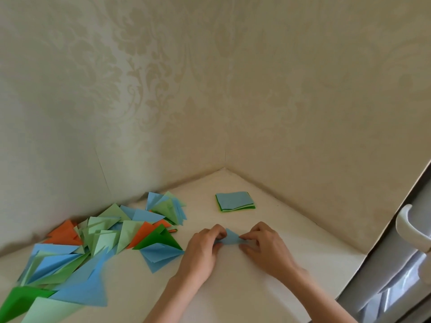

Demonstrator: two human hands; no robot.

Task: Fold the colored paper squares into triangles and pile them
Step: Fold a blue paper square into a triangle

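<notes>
Head view: a white tabletop (233, 287) set into a corner of patterned wallpaper, both hands at work near its middle
Left hand (205, 248): fingers curled, pinching the left end of a blue paper piece (229, 237)
Right hand (263, 245): fingertips pinching the right end of the same piece
Blue piece: lies on the table between the two hands, already showing a triangular point toward the wall
Unfolded stack (235, 201): blue and green squares, farther back, apart from the hands
Folded pile (98, 238): blue, green and orange triangles spread loosely at the left
Step in hand: likely pressing the crease of the current triangle
Next move: calls for flattening the fold, then carrying the triangle left to the pile before taking a fresh square
</notes>
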